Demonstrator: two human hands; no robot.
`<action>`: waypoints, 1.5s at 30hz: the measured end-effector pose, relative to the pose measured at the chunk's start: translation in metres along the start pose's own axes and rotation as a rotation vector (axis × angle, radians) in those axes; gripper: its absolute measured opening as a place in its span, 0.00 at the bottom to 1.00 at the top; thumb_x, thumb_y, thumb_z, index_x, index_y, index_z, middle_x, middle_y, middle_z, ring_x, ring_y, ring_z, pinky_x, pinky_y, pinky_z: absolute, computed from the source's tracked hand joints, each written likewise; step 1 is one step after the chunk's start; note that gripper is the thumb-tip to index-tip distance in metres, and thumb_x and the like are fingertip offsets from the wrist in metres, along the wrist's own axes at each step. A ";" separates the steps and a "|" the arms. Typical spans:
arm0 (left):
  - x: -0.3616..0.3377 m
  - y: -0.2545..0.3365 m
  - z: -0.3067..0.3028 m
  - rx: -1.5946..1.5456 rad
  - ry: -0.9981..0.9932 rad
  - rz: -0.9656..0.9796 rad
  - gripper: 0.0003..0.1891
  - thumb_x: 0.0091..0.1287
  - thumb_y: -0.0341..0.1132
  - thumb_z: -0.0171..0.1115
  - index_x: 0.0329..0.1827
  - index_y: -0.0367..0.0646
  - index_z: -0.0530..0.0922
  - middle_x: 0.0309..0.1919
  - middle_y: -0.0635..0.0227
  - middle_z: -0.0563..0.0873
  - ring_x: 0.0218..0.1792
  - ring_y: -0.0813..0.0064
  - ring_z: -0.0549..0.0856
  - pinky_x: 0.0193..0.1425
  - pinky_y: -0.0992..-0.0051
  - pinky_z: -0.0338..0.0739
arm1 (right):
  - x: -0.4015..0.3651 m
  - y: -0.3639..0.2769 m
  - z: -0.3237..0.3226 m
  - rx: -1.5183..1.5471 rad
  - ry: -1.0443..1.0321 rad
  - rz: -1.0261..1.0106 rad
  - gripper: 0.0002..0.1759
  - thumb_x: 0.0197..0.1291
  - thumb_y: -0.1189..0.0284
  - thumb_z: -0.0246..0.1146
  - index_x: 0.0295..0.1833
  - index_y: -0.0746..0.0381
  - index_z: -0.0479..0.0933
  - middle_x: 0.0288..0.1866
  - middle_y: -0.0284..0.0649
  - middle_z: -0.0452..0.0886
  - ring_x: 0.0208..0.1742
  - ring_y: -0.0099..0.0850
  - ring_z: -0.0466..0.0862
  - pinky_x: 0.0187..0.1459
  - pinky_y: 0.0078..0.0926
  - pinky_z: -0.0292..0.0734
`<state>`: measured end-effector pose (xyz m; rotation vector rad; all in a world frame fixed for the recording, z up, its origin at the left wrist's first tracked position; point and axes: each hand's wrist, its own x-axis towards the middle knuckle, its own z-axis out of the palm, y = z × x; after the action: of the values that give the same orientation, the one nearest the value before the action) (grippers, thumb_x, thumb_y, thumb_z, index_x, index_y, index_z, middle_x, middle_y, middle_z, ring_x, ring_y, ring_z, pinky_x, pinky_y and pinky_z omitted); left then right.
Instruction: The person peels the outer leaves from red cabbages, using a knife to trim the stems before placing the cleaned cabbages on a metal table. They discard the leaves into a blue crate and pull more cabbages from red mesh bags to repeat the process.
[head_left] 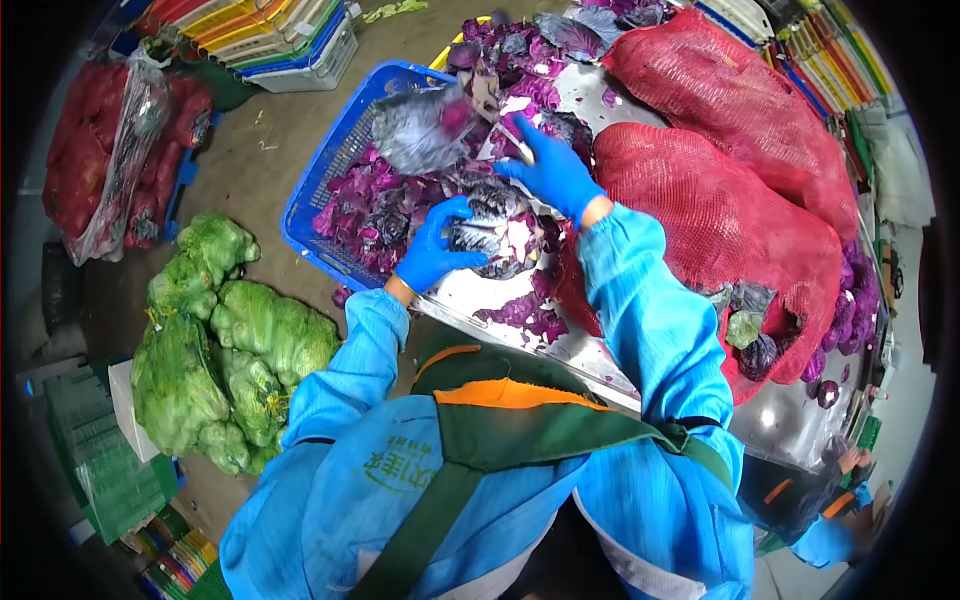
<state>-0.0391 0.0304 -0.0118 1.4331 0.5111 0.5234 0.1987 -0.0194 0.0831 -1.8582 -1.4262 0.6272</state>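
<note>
A red cabbage head (497, 228) with dark outer leaves stands at the edge of the metal table. My left hand (438, 248), in a blue glove, grips its left side, with fingers and thumb spread around it. Above and right of the head is my gloved right hand (552, 168), its fingers bent around a thin pale piece that I cannot make out. A large, blurred cabbage leaf (420, 130) is left of the right hand, over the blue crate (310, 205), which holds purple leaves.
Two red mesh sacks (710, 210) lie on the metal table (600, 385) to the right. Loose purple leaves (525, 315) are scattered near its front edge. Bagged green cabbages (235, 340) sit on the floor at left. A person's arm (830, 535) shows at lower right.
</note>
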 end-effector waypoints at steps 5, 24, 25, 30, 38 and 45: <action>-0.010 0.002 -0.010 0.176 0.046 0.027 0.28 0.45 0.31 0.81 0.48 0.44 0.75 0.49 0.68 0.77 0.54 0.72 0.77 0.59 0.72 0.73 | -0.076 0.066 0.039 0.394 -0.271 0.417 0.43 0.51 0.48 0.73 0.65 0.65 0.71 0.45 0.43 0.83 0.46 0.32 0.83 0.48 0.29 0.78; -0.010 0.002 0.023 -0.385 0.406 -0.246 0.38 0.54 0.28 0.76 0.67 0.42 0.64 0.57 0.63 0.76 0.56 0.71 0.78 0.59 0.71 0.77 | -0.101 -0.011 0.048 0.104 -0.118 0.134 0.34 0.70 0.59 0.53 0.78 0.52 0.51 0.69 0.55 0.69 0.57 0.53 0.79 0.54 0.40 0.76; -0.008 -0.004 0.022 -0.353 0.396 -0.235 0.39 0.53 0.29 0.77 0.67 0.42 0.63 0.57 0.62 0.76 0.56 0.71 0.78 0.59 0.71 0.76 | -0.100 -0.005 0.054 0.002 -0.097 0.006 0.36 0.69 0.60 0.54 0.78 0.49 0.49 0.69 0.55 0.68 0.54 0.54 0.80 0.50 0.41 0.78; -0.004 -0.018 0.031 -0.221 0.395 -0.208 0.46 0.49 0.34 0.81 0.68 0.39 0.59 0.60 0.58 0.72 0.60 0.68 0.74 0.64 0.69 0.72 | -0.086 0.002 0.058 -0.163 -0.095 0.103 0.32 0.67 0.60 0.58 0.75 0.47 0.59 0.65 0.55 0.72 0.43 0.52 0.84 0.41 0.39 0.80; -0.011 -0.012 0.044 0.030 0.413 -0.106 0.45 0.52 0.29 0.77 0.70 0.41 0.57 0.59 0.58 0.74 0.58 0.69 0.77 0.61 0.69 0.75 | -0.089 0.074 0.090 0.518 0.236 0.647 0.22 0.71 0.60 0.57 0.60 0.67 0.75 0.47 0.48 0.85 0.45 0.30 0.82 0.47 0.29 0.76; -0.002 -0.011 0.068 -0.324 0.751 -0.167 0.44 0.54 0.29 0.76 0.71 0.38 0.57 0.63 0.57 0.69 0.63 0.68 0.71 0.68 0.69 0.68 | -0.124 -0.014 0.081 -0.022 0.174 0.197 0.38 0.69 0.60 0.56 0.79 0.48 0.47 0.37 0.53 0.84 0.26 0.43 0.82 0.30 0.39 0.74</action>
<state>0.0017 -0.0254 -0.0181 0.8412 1.0756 0.9651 0.0964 -0.1168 0.0369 -2.0338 -1.1530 0.5307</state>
